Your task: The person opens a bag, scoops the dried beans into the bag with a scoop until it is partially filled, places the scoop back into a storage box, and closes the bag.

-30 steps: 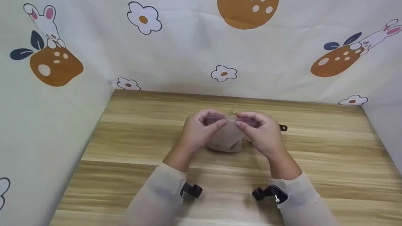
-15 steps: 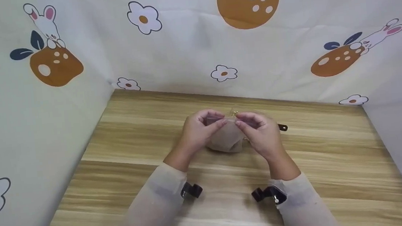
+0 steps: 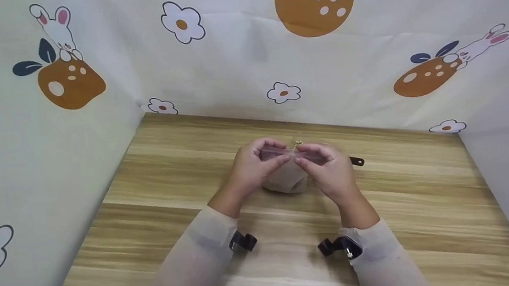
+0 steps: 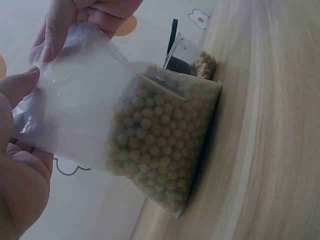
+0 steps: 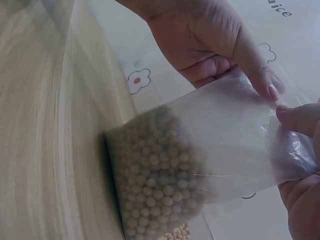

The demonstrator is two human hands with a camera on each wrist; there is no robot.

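Observation:
A clear plastic bag (image 3: 285,181) stands on the table, its lower part filled with round tan beans (image 4: 160,135) that look like soybeans. The upper part of the bag is bare of beans and pulled up flat. My left hand (image 3: 253,167) pinches the left side of the top edge between thumb and fingers. At the right side of the same edge, my right hand (image 3: 334,170) pinches the plastic, its thumb tip close to the left thumb. Both wrist views show the thumbs pressing on the near face of the bag, with the fingers behind it.
Behind the bag is a clear container (image 4: 182,47) with more beans (image 4: 205,65) and a black part. A black handle end (image 3: 358,161) sticks out past my right hand. Printed cloth walls (image 3: 229,62) bound the wooden table (image 3: 169,169) at the back and sides.
The two thumbs have come closer together along the bag's top edge. My right hand has shifted slightly left, and the bag stays in place.

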